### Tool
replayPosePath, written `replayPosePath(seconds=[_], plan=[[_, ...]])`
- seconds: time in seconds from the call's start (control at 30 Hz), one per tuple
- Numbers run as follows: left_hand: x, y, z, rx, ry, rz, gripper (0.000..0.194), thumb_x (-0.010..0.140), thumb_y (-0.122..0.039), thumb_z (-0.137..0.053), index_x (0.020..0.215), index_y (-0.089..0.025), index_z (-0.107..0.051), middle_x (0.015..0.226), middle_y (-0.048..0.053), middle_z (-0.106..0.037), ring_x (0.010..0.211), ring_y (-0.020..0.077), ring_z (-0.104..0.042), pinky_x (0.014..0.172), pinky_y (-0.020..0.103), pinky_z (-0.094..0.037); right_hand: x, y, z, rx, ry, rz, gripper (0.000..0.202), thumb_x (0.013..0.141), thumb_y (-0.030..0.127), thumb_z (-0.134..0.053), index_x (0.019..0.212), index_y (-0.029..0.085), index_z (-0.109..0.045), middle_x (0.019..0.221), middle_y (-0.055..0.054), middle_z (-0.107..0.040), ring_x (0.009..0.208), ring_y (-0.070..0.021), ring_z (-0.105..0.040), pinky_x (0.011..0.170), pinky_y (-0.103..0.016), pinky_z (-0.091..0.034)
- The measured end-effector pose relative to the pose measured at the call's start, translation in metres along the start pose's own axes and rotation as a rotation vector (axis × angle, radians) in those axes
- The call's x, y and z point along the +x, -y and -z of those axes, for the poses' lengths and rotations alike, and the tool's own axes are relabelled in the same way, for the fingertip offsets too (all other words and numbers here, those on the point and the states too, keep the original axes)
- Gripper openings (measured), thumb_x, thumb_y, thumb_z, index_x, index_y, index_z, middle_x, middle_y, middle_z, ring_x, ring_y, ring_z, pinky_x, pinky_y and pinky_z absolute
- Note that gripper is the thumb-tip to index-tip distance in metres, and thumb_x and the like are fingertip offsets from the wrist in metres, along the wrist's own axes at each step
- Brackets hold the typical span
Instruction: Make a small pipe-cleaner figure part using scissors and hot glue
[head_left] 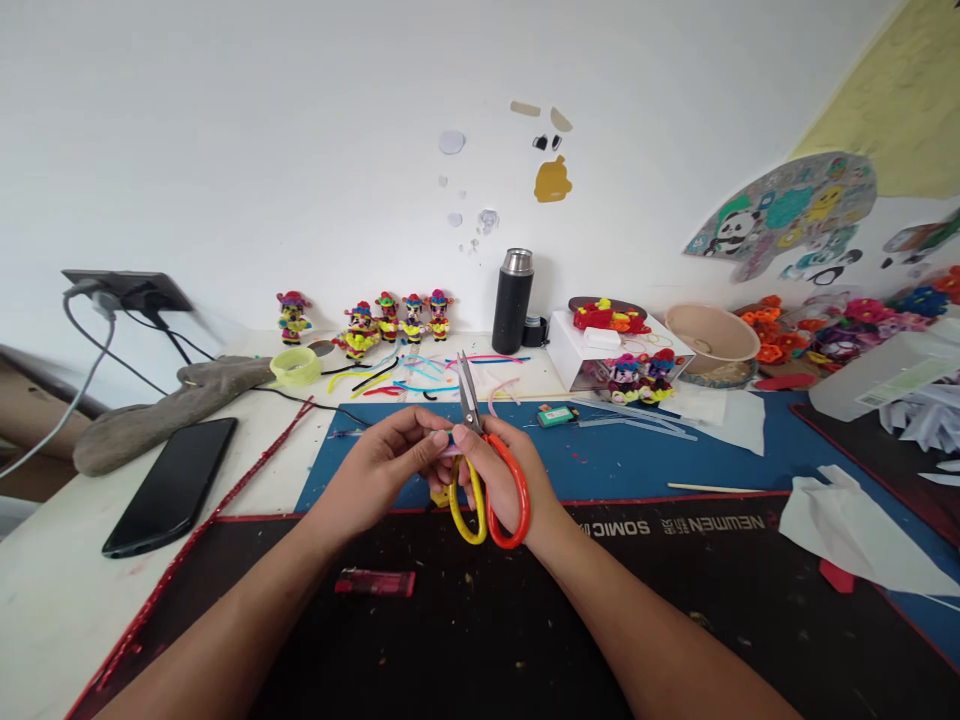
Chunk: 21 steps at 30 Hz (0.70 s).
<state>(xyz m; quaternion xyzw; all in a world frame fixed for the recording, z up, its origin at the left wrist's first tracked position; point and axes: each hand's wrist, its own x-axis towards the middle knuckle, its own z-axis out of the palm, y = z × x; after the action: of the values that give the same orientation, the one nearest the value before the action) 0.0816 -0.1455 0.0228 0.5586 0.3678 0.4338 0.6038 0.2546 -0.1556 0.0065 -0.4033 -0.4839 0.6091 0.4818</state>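
Both hands meet in the middle, over the near edge of the blue mat. Scissors [469, 400] with one red and one yellow handle loop rest in my right hand [517, 455], blades pointing up and almost closed together. My left hand [386, 465] is closed, thumb and fingers pinching a small pale purple piece [451, 451]; its full shape is covered by the fingers. The right fingertips come close to that same piece. A bit of yellow [438, 496] shows beneath the hands, its kind unclear.
A pink lighter [375, 582] lies on the black mat [450, 640]. A phone [172, 485] and red tinsel stems [225, 500] are at left. Behind stand small colourful figures [360, 330], coloured stem offcuts [427, 375], a black flask [513, 305] and a white box [585, 355].
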Motion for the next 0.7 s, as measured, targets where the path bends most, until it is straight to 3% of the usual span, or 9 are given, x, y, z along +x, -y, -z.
replayPosePath(seconds=[0.27, 0.53, 0.7], plan=[[-0.0004, 0.002, 0.0024, -0.008, -0.009, -0.021, 0.028, 0.089, -0.042, -0.083, 0.094, -0.016, -0.072, 0.074, 0.003, -0.075, 0.065, 0.0156, -0.07, 0.061, 0.024, -0.059, -0.0003, 0.0039, -0.0008, 0.027, 0.0, 0.001, 0.052, 0.083, 0.069, -0.075, 0.083, 0.019, -0.059, 0.057, 0.004, -0.058, 0.039, -0.0103, -0.052, 0.038, -0.022, -0.043], [0.0054, 0.0008, 0.0093, -0.354, -0.117, 0.06, 0.033, 0.077, -0.037, -0.093, 0.093, -0.014, -0.074, 0.073, 0.005, -0.076, 0.06, 0.014, -0.069, 0.055, 0.02, -0.057, 0.0012, -0.0001, -0.0009, 0.135, 0.006, -0.048, 0.056, 0.086, 0.072, -0.069, 0.097, 0.017, -0.067, 0.056, 0.004, -0.06, 0.038, -0.0103, -0.051, 0.037, -0.021, -0.041], [0.0061, -0.0008, 0.0095, -0.413, -0.131, 0.081, 0.034, 0.073, -0.033, -0.096, 0.092, -0.014, -0.075, 0.071, 0.005, -0.076, 0.059, 0.0147, -0.07, 0.052, 0.019, -0.056, 0.002, -0.0004, -0.0008, 0.14, -0.002, -0.047, 0.057, 0.084, 0.072, -0.071, 0.097, 0.017, -0.067, 0.055, 0.004, -0.059, 0.037, -0.0101, -0.05, 0.036, -0.021, -0.039]])
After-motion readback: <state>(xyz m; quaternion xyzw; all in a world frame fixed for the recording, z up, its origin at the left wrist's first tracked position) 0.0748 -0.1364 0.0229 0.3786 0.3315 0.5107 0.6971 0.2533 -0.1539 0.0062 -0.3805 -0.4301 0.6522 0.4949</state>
